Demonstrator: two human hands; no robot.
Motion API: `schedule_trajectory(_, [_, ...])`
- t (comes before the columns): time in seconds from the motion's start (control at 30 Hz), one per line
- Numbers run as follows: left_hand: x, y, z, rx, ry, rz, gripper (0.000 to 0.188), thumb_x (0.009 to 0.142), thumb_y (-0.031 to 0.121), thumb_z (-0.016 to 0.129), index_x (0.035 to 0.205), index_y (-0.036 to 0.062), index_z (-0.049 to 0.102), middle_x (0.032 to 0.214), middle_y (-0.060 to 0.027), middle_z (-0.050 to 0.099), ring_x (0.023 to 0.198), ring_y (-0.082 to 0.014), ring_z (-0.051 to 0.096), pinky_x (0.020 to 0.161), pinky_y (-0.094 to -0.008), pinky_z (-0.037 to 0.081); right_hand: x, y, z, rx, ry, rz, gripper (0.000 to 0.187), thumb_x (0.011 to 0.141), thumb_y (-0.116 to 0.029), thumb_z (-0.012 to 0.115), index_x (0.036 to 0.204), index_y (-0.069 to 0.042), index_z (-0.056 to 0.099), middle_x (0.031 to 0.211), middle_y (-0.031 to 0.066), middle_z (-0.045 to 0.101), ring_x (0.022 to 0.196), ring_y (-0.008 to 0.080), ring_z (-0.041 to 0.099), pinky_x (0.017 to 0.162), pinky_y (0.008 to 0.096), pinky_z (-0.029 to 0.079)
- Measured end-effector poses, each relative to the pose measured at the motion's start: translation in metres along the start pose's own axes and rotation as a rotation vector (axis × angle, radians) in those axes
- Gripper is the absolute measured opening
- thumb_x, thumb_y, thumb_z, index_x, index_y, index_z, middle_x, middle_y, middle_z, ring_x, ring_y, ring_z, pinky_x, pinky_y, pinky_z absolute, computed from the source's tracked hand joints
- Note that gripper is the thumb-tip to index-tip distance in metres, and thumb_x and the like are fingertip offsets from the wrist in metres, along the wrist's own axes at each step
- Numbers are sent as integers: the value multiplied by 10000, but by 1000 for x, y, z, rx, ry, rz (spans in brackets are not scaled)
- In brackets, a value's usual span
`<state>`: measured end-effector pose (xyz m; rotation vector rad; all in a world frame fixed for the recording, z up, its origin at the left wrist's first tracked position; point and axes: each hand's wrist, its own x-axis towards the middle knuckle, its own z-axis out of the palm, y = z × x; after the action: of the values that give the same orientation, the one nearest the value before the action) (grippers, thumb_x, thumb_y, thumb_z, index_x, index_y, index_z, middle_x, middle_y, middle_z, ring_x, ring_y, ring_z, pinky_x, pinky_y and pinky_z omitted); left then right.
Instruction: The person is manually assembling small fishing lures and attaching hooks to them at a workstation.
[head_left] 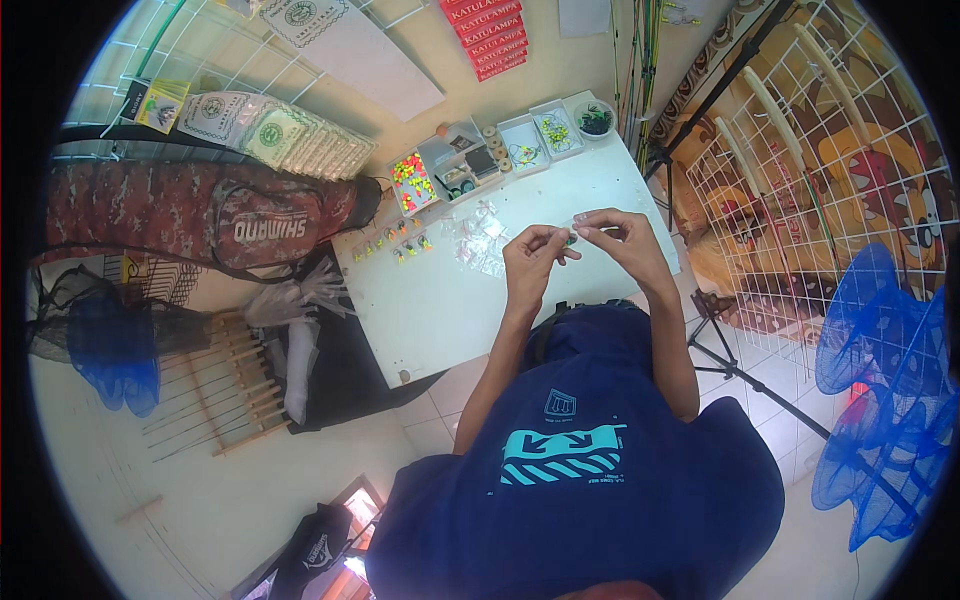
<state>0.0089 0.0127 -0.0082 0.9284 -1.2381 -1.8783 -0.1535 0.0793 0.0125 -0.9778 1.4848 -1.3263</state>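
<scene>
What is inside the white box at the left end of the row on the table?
Small red and yellow pieces lie inside the white box; whatever lies directly beneath them is covered.

- small item [572,239] at two o'clock, between left hand [531,260] and right hand [625,242]: mostly covered by fingers [598,219], kind unclear
- clear packets [481,241] on the bench [430,325], twelve o'clock: contents too small to tell
- red packets [487,36], twelve o'clock: cut off above
- blue nets [880,420], near four o'clock: cut off by the rim
</scene>
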Motion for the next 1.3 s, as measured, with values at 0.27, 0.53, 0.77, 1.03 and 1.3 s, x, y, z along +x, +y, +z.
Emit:
schedule_trajectory(0.27, [-1,2,5,-73,53,5,180,921,134,644,969,-34,597,833,-97,653,699,-185,687,584,-247,466,1,3,7,108,105,17,235,817,-125,741,966,-30,587,816,56,676,759,83,609,686,224,467])
schedule_trajectory(0.53, [2,8,1,127,-12,49,241,914,145,648,1085,-10,579,909,-80,669,825,-149,662,711,-257,485,0,-4,10,-87,139,-89,240,816,-96,712,951,-40,522,776,64,661,691,83,571,656,237,460])
schedule_trajectory(0.77, [7,6,-7,232,-40,55,160,895,143,681,931,-12,658,853,-35,672,789,-78,596,727,-235,468,-2,-9,12,-229,56,-102,250,806,-110,715,964,-44,533,758,45,646,642,101,540,611,248,425])
schedule_trajectory(1.03, [0,1,-5,167,49,96,152,908,144,668,932,-6,657,876,-44,669,838,-92,598,784,-249,469,2,1,24,-35,62,-141,254,812,-123,722,1002,-48,570,792,31,643,689,88,558,635,235,429])
schedule_trajectory(1.3, [-22,9,-12,216,35,9,162,892,127,683,969,-15,674,868,-39,677,829,-81,601,758,-234,473,-7,-7,24,-201,-19,-94,221,816,-100,710,936,-36,536,766,15,624,635,72,511,564,243,394])
